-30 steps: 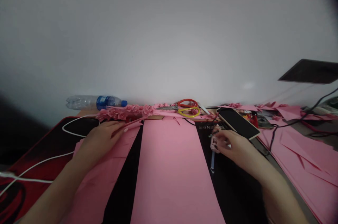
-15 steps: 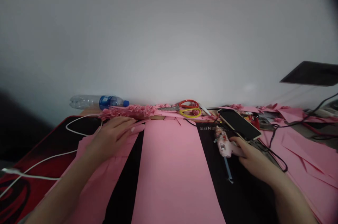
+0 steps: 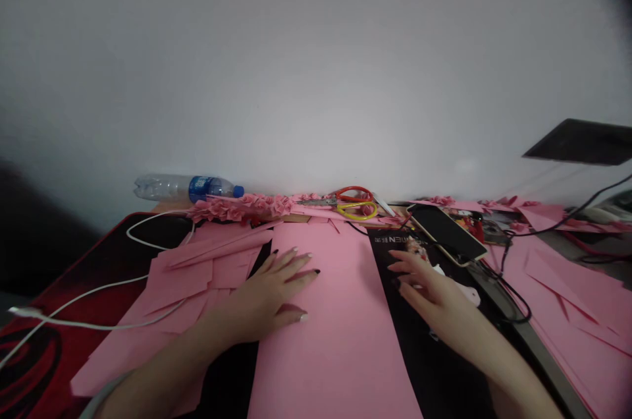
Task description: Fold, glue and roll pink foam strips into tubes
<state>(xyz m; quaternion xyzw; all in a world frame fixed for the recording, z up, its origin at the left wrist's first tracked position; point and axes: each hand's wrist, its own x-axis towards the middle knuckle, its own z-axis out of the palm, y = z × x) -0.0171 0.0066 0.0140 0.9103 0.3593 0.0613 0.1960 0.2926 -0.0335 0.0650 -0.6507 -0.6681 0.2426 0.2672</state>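
My left hand (image 3: 281, 290) is over the left part of a long pink paper sheet (image 3: 336, 346), its fingers spread and holding nothing. My right hand (image 3: 427, 284) hovers by the sheet's right edge, fingers apart, with nothing visible in it. Partly hidden behind that hand, a hot glue gun (image 3: 467, 290) lies on the black mat (image 3: 454, 366). To the left, pink paper pieces (image 3: 180, 284) lie in an overlapping pile, with a narrow rolled or folded pink strip (image 3: 222, 246) across the top.
Scissors (image 3: 358, 210) with red and yellow handles lie at the back near pink paper flowers (image 3: 237, 207). A plastic bottle (image 3: 170, 188) rests on its side. A phone (image 3: 447, 233), black cables and more pink paper (image 3: 582, 287) are at right; a white cable (image 3: 93, 327) crosses the left.
My right hand has let go of the glue gun, now on the mat, and moved left. My left hand has left the rolled strip on the pile and moved right onto the long sheet.
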